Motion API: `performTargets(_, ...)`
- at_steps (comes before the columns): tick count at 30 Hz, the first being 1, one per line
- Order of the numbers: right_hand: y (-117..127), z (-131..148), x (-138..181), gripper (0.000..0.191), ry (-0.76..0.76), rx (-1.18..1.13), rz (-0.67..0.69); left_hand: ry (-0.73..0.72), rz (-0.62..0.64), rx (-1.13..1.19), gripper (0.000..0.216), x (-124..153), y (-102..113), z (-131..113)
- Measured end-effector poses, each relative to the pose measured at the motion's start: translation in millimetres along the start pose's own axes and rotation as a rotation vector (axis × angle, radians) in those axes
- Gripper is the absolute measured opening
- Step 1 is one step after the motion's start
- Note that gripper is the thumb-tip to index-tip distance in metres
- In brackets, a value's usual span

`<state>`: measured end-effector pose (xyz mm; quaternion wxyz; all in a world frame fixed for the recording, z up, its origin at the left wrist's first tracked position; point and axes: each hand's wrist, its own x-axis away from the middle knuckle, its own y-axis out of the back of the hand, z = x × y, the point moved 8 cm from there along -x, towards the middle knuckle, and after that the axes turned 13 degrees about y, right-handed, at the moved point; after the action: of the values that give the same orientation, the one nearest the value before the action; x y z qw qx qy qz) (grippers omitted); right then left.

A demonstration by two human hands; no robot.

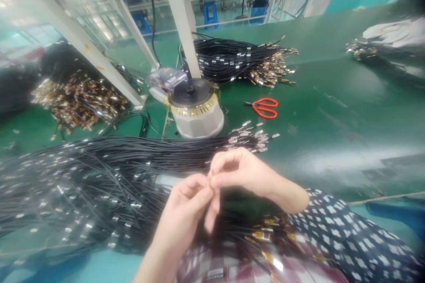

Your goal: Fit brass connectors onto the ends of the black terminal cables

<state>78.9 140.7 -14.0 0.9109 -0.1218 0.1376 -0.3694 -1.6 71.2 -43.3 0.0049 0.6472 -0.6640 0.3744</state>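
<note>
The left hand [186, 207] and the right hand [241, 170] meet in front of the person's body, near the front edge of the green tabletop [318, 84]. On each hand, the thumb and the index finger press together at the tips, and between both hands they pinch a small thin piece [211, 177]. This piece is too blurred, so I cannot tell what it is exactly. The other fingers of the right hand are curled; some lower fingers of the left hand extend more loosely.

Just behind the hands lies a long bundle of black cables [159, 148], with pale connectors [254, 138] at its right end. More loose black cables [109, 194] spread to the left. Below the hands, over the plaid garment [215, 265], there are cable ends with yellow connectors [262, 235]. At the right arm is a dark cloth with white spots [352, 230].

Behind the long bundle stands a white faceted container [201, 124] with a black round top [192, 92] and yellow strips along the rim. Beside it, to the right, lie red-handled snips [267, 108]. Farther back rests a yellow-tipped cable bundle [229, 59], and at left is a heap of brass-coloured cable ends [81, 104].
</note>
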Motion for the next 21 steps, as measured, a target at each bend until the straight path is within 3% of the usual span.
performTargets(4,-11,26,5,0.011,0.212,0.113,0.294,0.234,0.276,-0.021,0.032,3,-19,19)
performTargets(6,2,35,6,0.005,0.245,0.179,0.273,0.2,0.296,-0.267,0.024,6,-25,18)
performTargets(9,45,47,7,0.008,0.289,0.243,-0.013,-0.013,0.169,-0.837,0.02,7,-29,7)
performTargets(12,70,45,13,0.009,0.233,0.295,-0.151,-0.22,-0.091,-1.101,0.022,3,-21,-6)
performTargets(15,67,31,19,0.013,0.078,0.389,-0.073,-0.195,-0.202,-1.323,0.023,-3,-13,2)
performTargets(18,57,22,23,0.015,0.014,0.521,0.041,-0.023,-0.131,-1.442,0.017,-5,-10,22)
performTargets(21,52,19,23,0.015,0.014,0.567,0.098,0.017,-0.088,-1.499,0.016,-3,-10,31)
